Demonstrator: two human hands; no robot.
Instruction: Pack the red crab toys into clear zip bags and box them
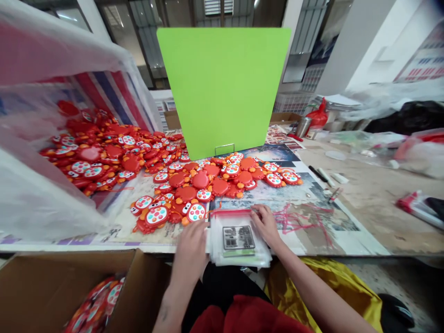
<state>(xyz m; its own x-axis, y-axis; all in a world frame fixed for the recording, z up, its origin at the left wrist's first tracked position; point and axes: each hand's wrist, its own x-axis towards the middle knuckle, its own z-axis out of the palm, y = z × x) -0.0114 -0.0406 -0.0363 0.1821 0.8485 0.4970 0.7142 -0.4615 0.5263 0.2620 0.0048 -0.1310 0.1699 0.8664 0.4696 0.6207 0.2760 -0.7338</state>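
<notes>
A stack of clear plastic zip bags [239, 256] with a red top strip and a black printed label lies at the table's front edge. My right hand [266, 224] has its fingers closed on the top right corner of the upper bag. To the left of the stack is my left hand [192, 245], just in front of a red crab-shaped toy [196, 212] with coloured dots. Its fingers are blurred and partly hidden, so their grip is unclear. More red toys [220, 186] are heaped behind both hands.
A large striped sack [125, 99] spills toys at left. A cardboard box [133, 273] below holds packed toys. A green board [225, 88] stands behind the heap. Pink strips [294, 219], pens [326, 176] and a yellow bag [333, 282] are at right.
</notes>
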